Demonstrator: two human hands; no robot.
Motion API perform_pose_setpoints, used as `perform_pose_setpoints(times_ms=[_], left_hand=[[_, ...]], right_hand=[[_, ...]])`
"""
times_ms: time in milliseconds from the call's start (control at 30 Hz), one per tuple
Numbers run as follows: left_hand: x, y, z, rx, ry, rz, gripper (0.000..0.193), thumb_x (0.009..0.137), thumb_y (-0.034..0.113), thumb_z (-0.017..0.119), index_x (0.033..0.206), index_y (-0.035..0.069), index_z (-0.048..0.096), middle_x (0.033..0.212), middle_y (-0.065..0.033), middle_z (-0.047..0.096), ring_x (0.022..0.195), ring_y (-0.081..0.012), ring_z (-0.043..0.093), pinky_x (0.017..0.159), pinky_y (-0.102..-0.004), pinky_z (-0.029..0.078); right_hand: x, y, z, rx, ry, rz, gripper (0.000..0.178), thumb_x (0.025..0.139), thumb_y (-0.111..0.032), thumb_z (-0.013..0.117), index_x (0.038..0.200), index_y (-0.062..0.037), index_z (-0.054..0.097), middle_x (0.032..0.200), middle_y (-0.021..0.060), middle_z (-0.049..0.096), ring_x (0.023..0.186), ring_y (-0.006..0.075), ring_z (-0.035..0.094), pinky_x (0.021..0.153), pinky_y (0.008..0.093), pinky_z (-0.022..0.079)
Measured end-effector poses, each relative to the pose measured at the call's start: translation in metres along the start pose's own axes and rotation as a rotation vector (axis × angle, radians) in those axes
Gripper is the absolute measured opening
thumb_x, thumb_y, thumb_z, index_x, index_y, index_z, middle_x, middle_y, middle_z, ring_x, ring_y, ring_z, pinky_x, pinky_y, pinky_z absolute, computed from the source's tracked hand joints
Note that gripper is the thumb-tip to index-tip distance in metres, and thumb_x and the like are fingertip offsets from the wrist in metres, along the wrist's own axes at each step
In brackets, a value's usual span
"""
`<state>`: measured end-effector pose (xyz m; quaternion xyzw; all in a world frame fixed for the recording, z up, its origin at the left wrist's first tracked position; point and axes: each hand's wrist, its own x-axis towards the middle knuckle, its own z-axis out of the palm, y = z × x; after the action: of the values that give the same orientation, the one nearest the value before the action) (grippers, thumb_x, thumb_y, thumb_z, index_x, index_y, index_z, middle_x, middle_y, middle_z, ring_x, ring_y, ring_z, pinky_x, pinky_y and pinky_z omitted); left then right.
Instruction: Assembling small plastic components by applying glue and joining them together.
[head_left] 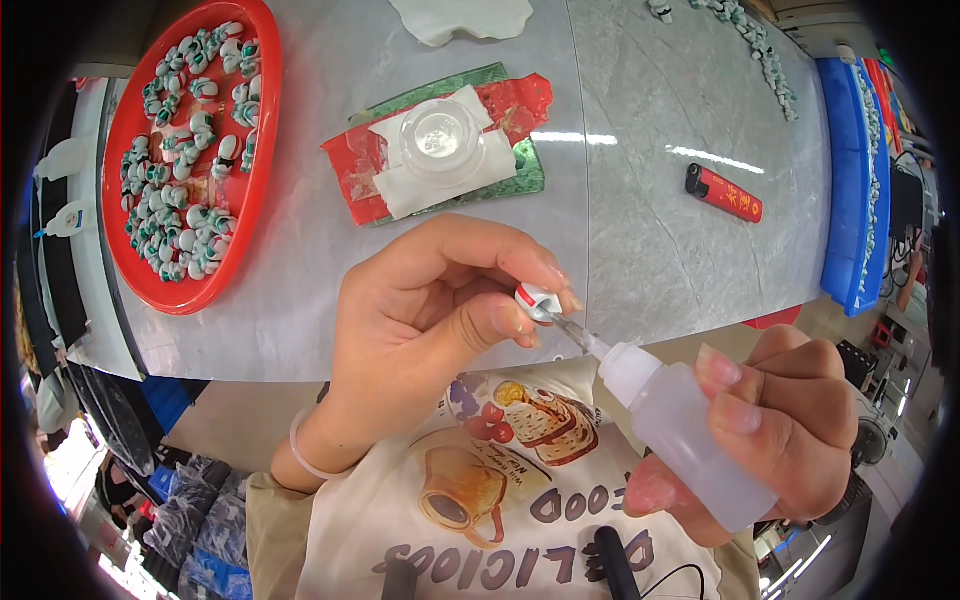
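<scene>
Between the thumb and fingers of my left hand [400,300] is a small white hollow figurine part [537,299] with a red band, its opening turned toward the right. My right hand [790,430] is wrapped round a translucent squeeze bottle [685,425] with a white cap. The bottle is tilted up to the left, and its thin nozzle [572,330] reaches to the opening of the white part. Whether liquid is coming out is too small to tell. Both hands are near the table's front edge, above a printed apron [410,550].
At the left, a red oval tray [270,110] holds many small white and green figurines. A clear round dish [440,140] sits on white, red and green layers beyond my hands. A red lighter [725,193] lies to the right, before a blue bin [836,200]. White cloth [462,18] lies at the back.
</scene>
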<state>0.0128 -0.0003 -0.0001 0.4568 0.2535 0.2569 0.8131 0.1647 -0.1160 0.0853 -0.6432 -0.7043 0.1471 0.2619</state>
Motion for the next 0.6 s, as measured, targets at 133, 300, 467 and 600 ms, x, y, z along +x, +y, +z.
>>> perform_pose_setpoints(times_ms=[133, 300, 467, 600], left_hand=[[0.001, 0.004, 0.001, -0.001, -0.013, -0.018, 0.026, 0.076, 0.021, 0.062, 0.086, 0.001, 0.048, 0.077, -0.0132, 0.056, 0.064, -0.0142, 0.054, 0.053, -0.0206, 0.042], [0.000, -0.001, -0.008, -0.046, -0.079, 0.003, 0.022, 0.078, 0.013, 0.058, 0.090, -0.002, 0.049, 0.084, -0.0137, 0.056, 0.072, -0.0146, 0.054, 0.058, -0.0216, 0.045], [0.001, -0.002, -0.011, -0.091, -0.149, 0.010, 0.019, 0.080, 0.007, 0.055, 0.094, -0.005, 0.051, 0.092, -0.0138, 0.056, 0.080, -0.0153, 0.055, 0.062, -0.0227, 0.047], [0.000, 0.003, -0.003, -0.030, -0.089, -0.006, 0.022, 0.079, 0.014, 0.058, 0.091, -0.002, 0.050, 0.085, -0.0136, 0.056, 0.072, -0.0143, 0.054, 0.058, -0.0214, 0.045]], right_hand=[[0.003, -0.005, 0.003, -0.014, 0.083, 0.026, 0.064, 0.059, -0.044, 0.071, 0.105, -0.0074, 0.047, 0.089, 0.0065, 0.051, 0.058, 0.0130, 0.038, 0.047, 0.0246, 0.030], [-0.004, 0.000, 0.001, -0.053, 0.088, 0.035, 0.061, 0.060, -0.045, 0.070, 0.103, -0.0075, 0.049, 0.085, 0.0053, 0.050, 0.058, 0.0126, 0.040, 0.049, 0.0254, 0.032], [-0.003, -0.001, -0.003, -0.055, 0.008, 0.068, 0.058, 0.062, -0.043, 0.070, 0.103, -0.0070, 0.049, 0.086, 0.0063, 0.051, 0.058, 0.0129, 0.041, 0.050, 0.0245, 0.033], [0.000, 0.001, 0.008, 0.110, 0.123, 0.068, 0.058, 0.062, -0.041, 0.071, 0.102, -0.0051, 0.049, 0.085, 0.0089, 0.053, 0.057, 0.0127, 0.042, 0.049, 0.0240, 0.034]])
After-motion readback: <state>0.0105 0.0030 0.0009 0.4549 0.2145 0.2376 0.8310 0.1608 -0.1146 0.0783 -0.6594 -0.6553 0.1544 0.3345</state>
